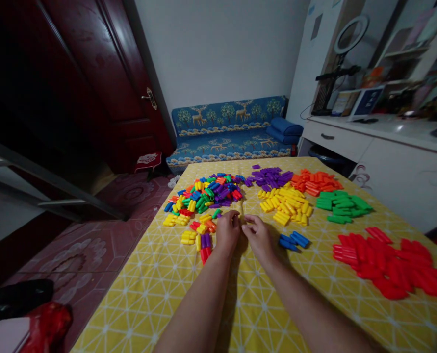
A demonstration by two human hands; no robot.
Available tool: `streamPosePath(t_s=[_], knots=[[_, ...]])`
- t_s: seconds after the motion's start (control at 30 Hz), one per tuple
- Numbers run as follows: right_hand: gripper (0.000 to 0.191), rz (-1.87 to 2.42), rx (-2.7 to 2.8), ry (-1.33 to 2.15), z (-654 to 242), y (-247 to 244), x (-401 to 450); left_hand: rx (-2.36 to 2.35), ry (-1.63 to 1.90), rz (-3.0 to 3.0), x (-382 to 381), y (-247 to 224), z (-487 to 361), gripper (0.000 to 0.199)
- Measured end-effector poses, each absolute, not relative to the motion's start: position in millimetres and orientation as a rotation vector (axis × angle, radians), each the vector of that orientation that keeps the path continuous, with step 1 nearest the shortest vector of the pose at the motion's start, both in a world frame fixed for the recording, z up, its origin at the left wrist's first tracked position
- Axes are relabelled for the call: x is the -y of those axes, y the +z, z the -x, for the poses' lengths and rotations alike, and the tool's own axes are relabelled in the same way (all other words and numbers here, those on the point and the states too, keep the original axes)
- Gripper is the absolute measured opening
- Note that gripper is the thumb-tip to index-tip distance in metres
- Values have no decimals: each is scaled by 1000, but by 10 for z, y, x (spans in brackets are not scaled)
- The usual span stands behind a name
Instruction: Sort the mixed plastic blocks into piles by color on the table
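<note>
My left hand (228,229) and my right hand (258,236) face each other close together over the table's middle, fingertips curled inward. Whatever lies between the fingers is too small or hidden to name. Just beyond and left of my left hand spreads a mixed pile of plastic tube-shaped toy pieces (203,196) in several colours. Nearer to that wrist lie purple pieces (205,240) joined to red pieces (205,254), beside some yellow pieces (188,238). Blue pieces (295,240) sit right of my right hand, with a yellow pile (288,203) beyond them.
Separate piles of purple (271,177), orange (316,182), green (343,206) and red pieces (391,262) lie on the yellow patterned tablecloth (167,304). Past the table stand a blue sofa (225,142), a small stool (148,162) and a white cabinet (398,171).
</note>
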State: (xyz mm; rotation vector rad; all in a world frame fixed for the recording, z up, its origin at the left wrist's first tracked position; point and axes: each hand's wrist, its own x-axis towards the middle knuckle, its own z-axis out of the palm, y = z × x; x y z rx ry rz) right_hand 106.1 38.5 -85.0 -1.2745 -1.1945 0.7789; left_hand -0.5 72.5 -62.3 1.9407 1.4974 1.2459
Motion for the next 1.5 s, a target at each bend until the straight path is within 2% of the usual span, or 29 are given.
streamPosePath(t_s=[0.2, 0.47, 0.63, 0.8, 0.97, 1.23, 1.3, 1.5], knots=[[29, 1327, 1310, 675, -1017, -787, -361, -1602, 1236, -2167, -704, -524, 52, 26], [33, 1335, 1324, 609, -991, -798, -372, -1946, 1020, -2318, -954, -228, 34, 50], [27, 1327, 1317, 682, -1001, -795, -376, -2001, 733, -2444, -1250, -106, 48, 42], [23, 1295, 1316, 693, -997, -777, -369, -2006, 577, -2523, -1357, -111, 91, 44], [24, 1285, 1303, 698, -1006, -816, -387, -2017, 510, -2525, -1190, -174, 83, 34], [28, 1298, 1219, 607, -1041, -883, -459, -1882, 46, -2507, -721, 60, 157, 33], [32, 1310, 1237, 495, -1050, -877, -468, -1874, 34, -2517, -704, 153, 142, 34], [65, 1543, 1517, 164, -1066, -851, -486, -1822, 402, -2692, -1071, 115, -42, 50]])
